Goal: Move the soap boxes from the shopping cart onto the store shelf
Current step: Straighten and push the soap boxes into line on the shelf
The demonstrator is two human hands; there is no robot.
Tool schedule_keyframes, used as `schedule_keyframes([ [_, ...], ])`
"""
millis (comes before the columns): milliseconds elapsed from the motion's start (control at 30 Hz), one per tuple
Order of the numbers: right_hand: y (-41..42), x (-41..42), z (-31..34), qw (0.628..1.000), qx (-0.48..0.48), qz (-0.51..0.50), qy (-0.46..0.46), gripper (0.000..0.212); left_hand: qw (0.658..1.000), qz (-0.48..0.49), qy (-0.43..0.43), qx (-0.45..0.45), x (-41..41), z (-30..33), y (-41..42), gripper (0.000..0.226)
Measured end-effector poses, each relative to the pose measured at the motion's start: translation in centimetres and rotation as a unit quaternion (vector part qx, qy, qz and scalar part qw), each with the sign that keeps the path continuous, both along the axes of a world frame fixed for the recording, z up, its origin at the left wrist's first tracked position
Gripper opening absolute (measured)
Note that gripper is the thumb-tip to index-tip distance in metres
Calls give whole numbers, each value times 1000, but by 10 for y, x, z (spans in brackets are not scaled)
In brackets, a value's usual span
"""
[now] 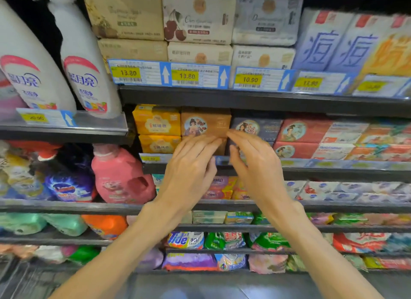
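Note:
A brown soap box (205, 122) with a round portrait label sits on top of another brown box on the middle shelf (311, 168). My left hand (191, 163) reaches up with straight fingers whose tips touch the lower front of the box. Beside it, my right hand (253, 163) does the same, its fingertips at the box's lower right corner. Neither hand holds anything. The lower brown box is mostly hidden behind my fingers. The shopping cart shows only as wire mesh (24, 281) at the bottom left.
Yellow soap boxes (156, 120) stand to the left, dark blue (255, 126) and red (302, 130) ones to the right. Price tags (169, 75) line the shelf above. Detergent bottles (86, 76) and a pink jug (120, 176) fill the left bay.

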State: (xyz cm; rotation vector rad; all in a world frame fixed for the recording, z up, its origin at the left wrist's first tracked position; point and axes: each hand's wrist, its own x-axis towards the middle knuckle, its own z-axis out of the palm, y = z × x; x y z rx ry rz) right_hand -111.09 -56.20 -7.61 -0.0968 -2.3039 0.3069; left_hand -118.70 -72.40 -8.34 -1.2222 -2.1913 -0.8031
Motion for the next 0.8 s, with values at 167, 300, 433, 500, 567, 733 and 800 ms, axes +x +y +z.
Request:
schedule_keyframes([
  [167,18,16,-6,1000,13,-1,6,28,999,-36,16,-15,16,-14,24,36],
  [300,36,43,-16,999,13,-45,-4,29,997,-57,25,-41,26,-25,46,41],
  [433,63,62,-28,995,32,-92,6,28,997,-37,25,-66,29,-31,58,45],
  [500,76,68,-30,993,49,-112,0,29,997,-25,27,-69,29,-32,62,45],
  [567,84,70,-33,990,52,-127,-9,28,997,-18,27,-68,31,-33,64,45],
  [733,93,68,-38,991,42,-124,-21,31,998,-2,24,-63,32,-33,69,45],
  [800,95,69,-39,992,42,-117,-21,33,998,-2,19,-54,31,-32,69,43],
])
